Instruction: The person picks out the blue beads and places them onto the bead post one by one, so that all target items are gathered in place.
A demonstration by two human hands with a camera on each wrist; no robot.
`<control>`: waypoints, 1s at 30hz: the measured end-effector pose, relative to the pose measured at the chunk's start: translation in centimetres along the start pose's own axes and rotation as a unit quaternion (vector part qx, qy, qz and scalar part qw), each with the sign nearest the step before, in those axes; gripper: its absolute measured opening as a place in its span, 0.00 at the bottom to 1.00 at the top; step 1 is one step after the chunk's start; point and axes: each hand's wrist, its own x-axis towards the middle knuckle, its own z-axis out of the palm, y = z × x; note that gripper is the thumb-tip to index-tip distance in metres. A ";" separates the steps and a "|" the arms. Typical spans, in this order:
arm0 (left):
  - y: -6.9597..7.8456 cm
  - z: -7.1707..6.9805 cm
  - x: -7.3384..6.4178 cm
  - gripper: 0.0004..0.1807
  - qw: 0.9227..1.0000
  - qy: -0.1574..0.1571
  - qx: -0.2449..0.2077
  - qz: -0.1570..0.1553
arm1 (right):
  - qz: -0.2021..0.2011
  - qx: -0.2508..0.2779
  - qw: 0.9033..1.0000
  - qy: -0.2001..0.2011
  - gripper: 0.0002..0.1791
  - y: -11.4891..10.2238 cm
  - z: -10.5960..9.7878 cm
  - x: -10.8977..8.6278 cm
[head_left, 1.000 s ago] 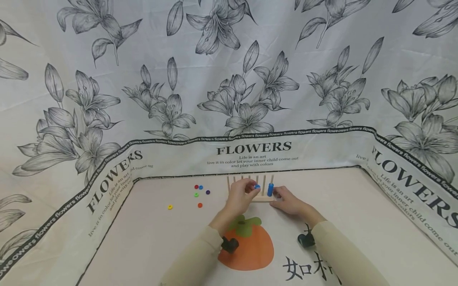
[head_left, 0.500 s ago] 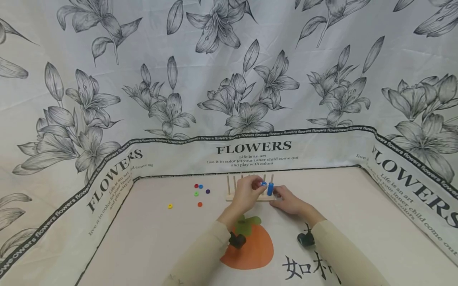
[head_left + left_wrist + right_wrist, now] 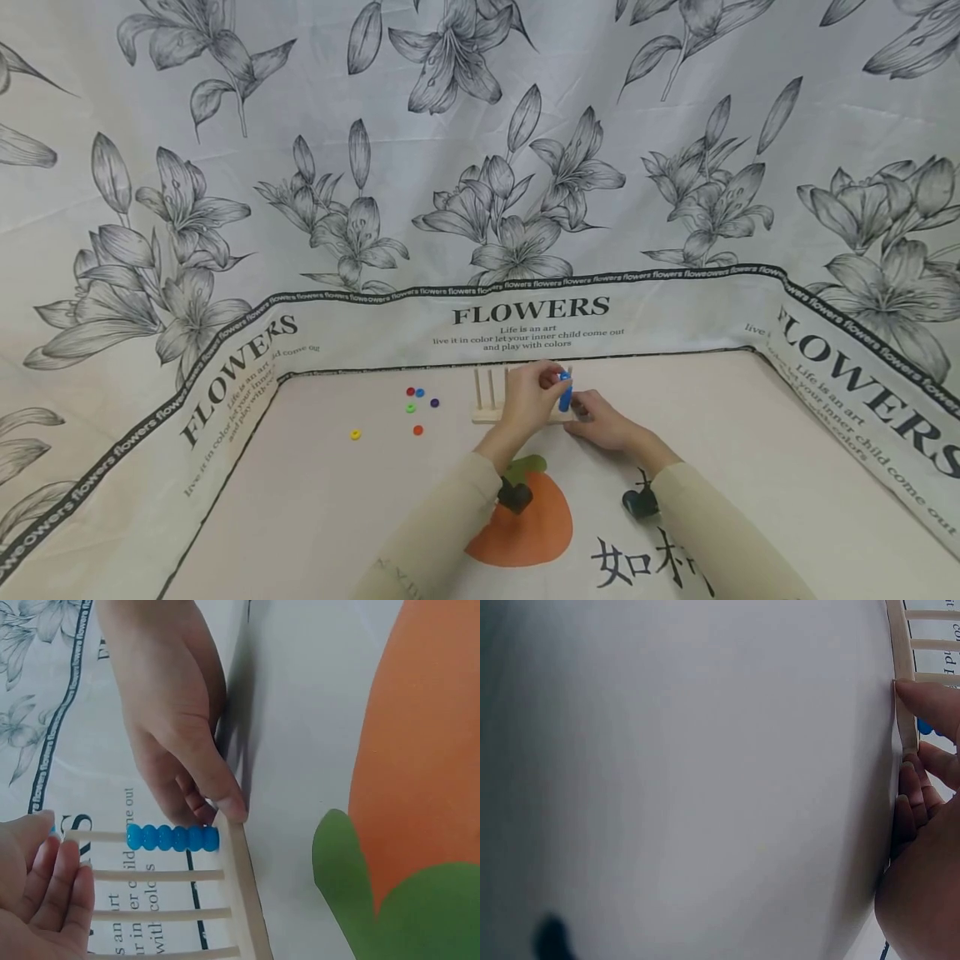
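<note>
A wooden peg rack [image 3: 486,414] stands on the cloth, its upright pegs in a row. Several blue beads [image 3: 172,838] are stacked on the rightmost peg, down at the base. My left hand [image 3: 527,402] pinches another blue bead [image 3: 52,827] right at the top of that same peg; the fingers hide most of this bead. Low at the rack's right end, my right hand [image 3: 606,423] grips the wooden base [image 3: 902,645] between thumb and fingers. In the left wrist view, the neighbouring pegs [image 3: 161,876] are bare along the part that shows.
Loose beads lie left of the rack: red [image 3: 410,391], blue [image 3: 420,392], purple [image 3: 434,402], green [image 3: 410,408], orange [image 3: 417,430] and yellow [image 3: 356,434]. A printed orange persimmon [image 3: 532,525] marks the cloth in front. Behind the rack rises a flower-printed curtain [image 3: 525,325].
My left hand has moved right and slightly up along the rack, carrying the blue bead to the rightmost peg's top. My right hand has stayed at the base.
</note>
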 end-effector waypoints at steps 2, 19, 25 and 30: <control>0.1 0.2 0.3 0.11 1.000 0.005 0.004 -0.004 | 0.002 0.004 1.000 -0.001 0.33 0.0 -0.1 0.0; 0.8 1.4 1.6 0.10 0.997 0.044 0.047 -0.030 | -0.025 0.009 1.000 0.003 0.36 1.5 0.2 0.7; 1.0 1.5 1.7 0.13 0.997 0.042 0.048 -0.039 | -0.013 0.008 1.000 0.001 0.36 0.8 0.1 0.3; 1.3 1.5 1.6 0.12 0.997 0.045 0.042 -0.049 | -0.012 0.003 1.000 -0.001 0.36 0.4 0.0 0.1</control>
